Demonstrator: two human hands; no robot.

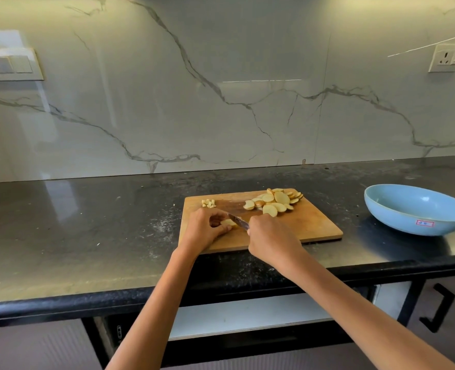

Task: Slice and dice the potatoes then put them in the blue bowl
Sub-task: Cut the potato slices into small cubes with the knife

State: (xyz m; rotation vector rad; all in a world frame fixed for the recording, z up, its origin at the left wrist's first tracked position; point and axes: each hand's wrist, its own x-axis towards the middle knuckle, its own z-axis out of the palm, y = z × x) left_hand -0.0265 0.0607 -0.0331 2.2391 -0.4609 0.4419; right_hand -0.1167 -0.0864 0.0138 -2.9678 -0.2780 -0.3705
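1. A dark counter (87,236) runs under a white marble wall (221,89). A wooden cutting board (314,225) lies flat on it, close to the front edge.
2. The step now looks like dicing. The left hand (205,229) curls its fingers around a potato slice (228,222) and pins it to the board. The right hand (270,240) is wrapped tight around the knife (238,221), whose blade rests at the slice.
3. A pile of potato slices (274,201) waits at the back of the board. A few small diced bits (208,203) sit at the back left corner.
4. The blue bowl (418,213) stands on the counter, well apart to the right of the board. I see no potato in it.
5. Next, I think the knife must press down through the slice, with the left fingertips tucked back from the blade.
6. The board's near edge is by the counter's lip, so bits could fall off. There is bare board on the right for sliding pieces toward the bowl.
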